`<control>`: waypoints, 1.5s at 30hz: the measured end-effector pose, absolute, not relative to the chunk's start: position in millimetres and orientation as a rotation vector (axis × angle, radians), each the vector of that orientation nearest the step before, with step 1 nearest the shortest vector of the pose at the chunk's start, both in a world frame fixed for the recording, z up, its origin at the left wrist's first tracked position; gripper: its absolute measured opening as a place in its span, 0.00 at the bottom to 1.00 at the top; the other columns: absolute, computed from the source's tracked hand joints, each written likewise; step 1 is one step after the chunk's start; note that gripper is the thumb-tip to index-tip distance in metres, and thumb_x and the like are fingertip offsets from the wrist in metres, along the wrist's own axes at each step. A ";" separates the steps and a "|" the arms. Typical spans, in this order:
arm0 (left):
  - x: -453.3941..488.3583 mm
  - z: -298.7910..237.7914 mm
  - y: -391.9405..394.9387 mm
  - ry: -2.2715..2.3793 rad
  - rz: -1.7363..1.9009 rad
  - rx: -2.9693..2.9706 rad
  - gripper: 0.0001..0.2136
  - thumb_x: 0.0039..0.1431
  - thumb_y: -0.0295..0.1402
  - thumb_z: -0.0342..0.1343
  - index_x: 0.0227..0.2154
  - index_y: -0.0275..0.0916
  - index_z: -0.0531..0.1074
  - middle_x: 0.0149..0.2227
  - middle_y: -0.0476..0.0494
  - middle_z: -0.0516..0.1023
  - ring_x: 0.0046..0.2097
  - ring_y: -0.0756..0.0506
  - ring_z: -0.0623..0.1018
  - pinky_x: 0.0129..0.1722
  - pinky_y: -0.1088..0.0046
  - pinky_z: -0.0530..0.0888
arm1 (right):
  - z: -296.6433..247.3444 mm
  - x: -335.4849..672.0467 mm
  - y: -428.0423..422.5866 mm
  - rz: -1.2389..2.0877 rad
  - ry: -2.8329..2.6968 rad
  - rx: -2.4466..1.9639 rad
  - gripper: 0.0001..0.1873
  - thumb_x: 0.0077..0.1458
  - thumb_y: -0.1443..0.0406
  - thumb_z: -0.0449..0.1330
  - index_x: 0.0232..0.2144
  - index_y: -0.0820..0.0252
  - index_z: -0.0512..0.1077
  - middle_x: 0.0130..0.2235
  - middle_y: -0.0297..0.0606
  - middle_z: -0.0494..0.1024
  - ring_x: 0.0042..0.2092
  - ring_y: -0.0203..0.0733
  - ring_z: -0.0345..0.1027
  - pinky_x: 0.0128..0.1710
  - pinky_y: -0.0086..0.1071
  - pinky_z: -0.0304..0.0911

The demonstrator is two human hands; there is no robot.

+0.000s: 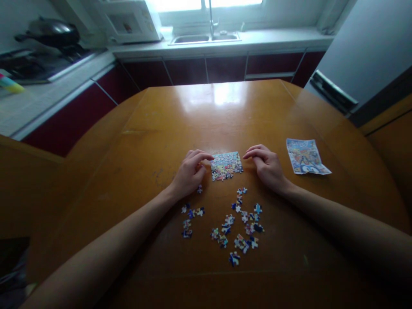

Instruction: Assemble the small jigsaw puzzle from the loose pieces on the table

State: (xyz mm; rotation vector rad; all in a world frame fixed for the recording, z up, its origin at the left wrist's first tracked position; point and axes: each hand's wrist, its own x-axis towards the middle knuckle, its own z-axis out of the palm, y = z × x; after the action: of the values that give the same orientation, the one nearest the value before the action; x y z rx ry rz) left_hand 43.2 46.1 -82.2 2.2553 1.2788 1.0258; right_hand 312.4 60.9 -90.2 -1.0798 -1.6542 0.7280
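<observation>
A partly joined jigsaw puzzle (226,165) lies flat on the wooden table, with an uneven lower edge. My left hand (192,169) rests at its left side, index fingertip at the upper left corner, fingers loosely stretched and nothing held. On the other side, my right hand (264,166) lies just off the puzzle's right edge, its fingers extended and empty. Several loose jigsaw pieces (244,216) are scattered nearer to me, and a smaller group of loose pieces (187,224) sits at the left. One single piece (200,189) lies just below my left hand.
A creased picture sheet (305,156) lies to the right of my right hand. The wooden table (180,120) has rounded ends. Beyond it stand a counter with a sink (206,38), a white microwave (131,21), a stove with a dark pan (53,32), and a fridge (363,51).
</observation>
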 end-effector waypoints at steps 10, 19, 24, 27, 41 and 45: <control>43.7 -81.6 47.0 1.309 1.054 2.212 0.17 0.53 0.16 0.48 0.40 0.40 0.75 0.40 0.45 0.77 0.45 0.44 0.72 0.47 0.63 0.71 | -93.4 313.7 62.7 0.724 -1.651 -1.066 0.17 0.56 0.73 0.52 0.27 0.55 0.78 0.38 0.39 0.76 0.44 0.45 0.70 0.48 0.44 0.64; 45.0 -80.3 47.4 1.304 1.094 2.171 0.17 0.52 0.16 0.48 0.39 0.40 0.75 0.38 0.46 0.76 0.42 0.46 0.72 0.43 0.66 0.71 | -92.2 313.8 62.2 0.723 -1.649 -1.074 0.16 0.56 0.73 0.52 0.27 0.55 0.78 0.38 0.39 0.76 0.44 0.44 0.71 0.48 0.44 0.65; 44.8 -80.8 47.9 1.327 1.081 2.156 0.17 0.53 0.16 0.48 0.38 0.40 0.75 0.38 0.45 0.76 0.42 0.45 0.72 0.42 0.66 0.71 | -92.1 314.0 62.1 0.735 -1.648 -1.068 0.16 0.56 0.73 0.52 0.28 0.55 0.78 0.38 0.39 0.76 0.44 0.44 0.71 0.48 0.43 0.65; 45.0 -81.0 48.1 1.337 1.091 2.130 0.16 0.53 0.17 0.48 0.38 0.40 0.75 0.38 0.45 0.76 0.42 0.45 0.73 0.41 0.65 0.71 | -91.9 313.9 61.9 0.733 -1.647 -1.076 0.16 0.56 0.73 0.52 0.27 0.55 0.78 0.38 0.39 0.76 0.44 0.44 0.71 0.48 0.43 0.65; 42.2 -84.4 50.5 1.361 1.111 2.049 0.15 0.54 0.18 0.48 0.38 0.39 0.75 0.38 0.45 0.77 0.41 0.46 0.74 0.39 0.67 0.71 | -90.5 313.5 62.0 0.731 -1.653 -1.098 0.16 0.55 0.73 0.51 0.27 0.54 0.77 0.38 0.39 0.76 0.44 0.44 0.71 0.49 0.44 0.65; 42.3 -84.5 50.7 1.364 1.115 2.043 0.15 0.53 0.18 0.48 0.37 0.39 0.75 0.38 0.45 0.77 0.41 0.46 0.74 0.39 0.67 0.71 | -91.6 313.8 62.5 0.724 -1.650 -1.082 0.16 0.55 0.73 0.52 0.27 0.54 0.78 0.38 0.39 0.76 0.44 0.44 0.71 0.48 0.44 0.65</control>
State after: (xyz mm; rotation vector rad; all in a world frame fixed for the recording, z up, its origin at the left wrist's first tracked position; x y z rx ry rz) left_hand 42.3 50.7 -84.5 2.0432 1.3643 1.1147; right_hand 313.8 62.5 -91.6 -1.0818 -1.6502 0.7236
